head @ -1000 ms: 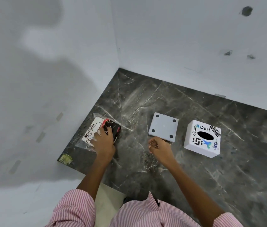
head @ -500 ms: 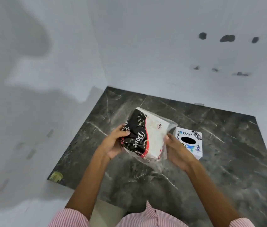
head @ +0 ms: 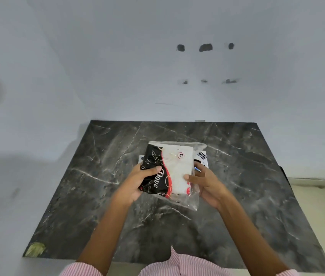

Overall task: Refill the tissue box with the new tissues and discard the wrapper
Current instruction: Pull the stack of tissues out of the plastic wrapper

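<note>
I hold a wrapped tissue pack (head: 169,172) in the air over the dark marble counter (head: 247,196). Its clear plastic wrapper has a black and red printed band on the left and white tissues on the right. My left hand (head: 137,184) grips the black end, thumb on top. My right hand (head: 205,182) holds the right edge, where loose clear plastic hangs down. Behind the pack only a corner of the white tissue box (head: 202,156) with stickers shows. A sliver of the grey box lid (head: 141,157) peeks out at the pack's left.
White walls close the counter in at the left and back. A yellowish sticker (head: 35,249) marks the front left corner. A pale floor or ledge (head: 321,194) lies beyond the counter's right edge. My pink striped sleeves sit at the bottom.
My left hand lifted the pack off the counter's left side. My right hand joined it, and both now hold it centred in front of the box. The view swung to face the back wall.
</note>
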